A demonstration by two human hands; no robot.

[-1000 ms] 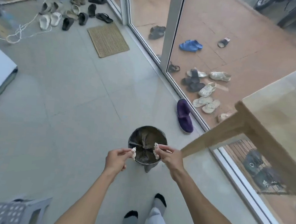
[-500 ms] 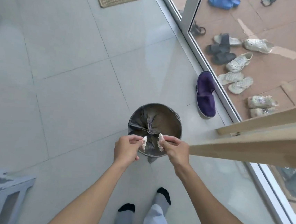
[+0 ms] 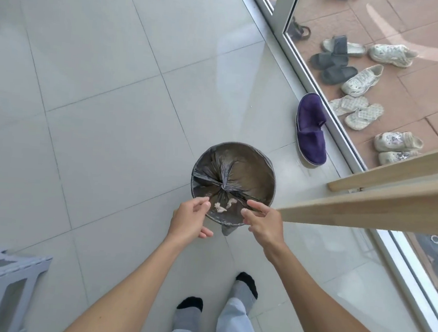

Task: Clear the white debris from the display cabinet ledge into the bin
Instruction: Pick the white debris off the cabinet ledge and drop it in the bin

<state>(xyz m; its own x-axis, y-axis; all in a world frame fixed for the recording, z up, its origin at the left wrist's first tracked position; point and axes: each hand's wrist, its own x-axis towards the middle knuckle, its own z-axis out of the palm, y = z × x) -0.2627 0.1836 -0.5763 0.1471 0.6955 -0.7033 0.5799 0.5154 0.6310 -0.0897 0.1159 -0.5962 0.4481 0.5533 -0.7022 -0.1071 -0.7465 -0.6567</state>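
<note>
white debris in bin | between left hand, right hand | seemingly untouched

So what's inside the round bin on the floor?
The bin holds a dark liner bag bunched in the middle, with two small white debris pieces over it near the front. Anything under the bag is covered and cannot be seen.

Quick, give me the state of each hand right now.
Left hand: open, holding nothing.
Right hand: open, holding nothing.
The white debris shows apart from both, inside the bin.
</note>
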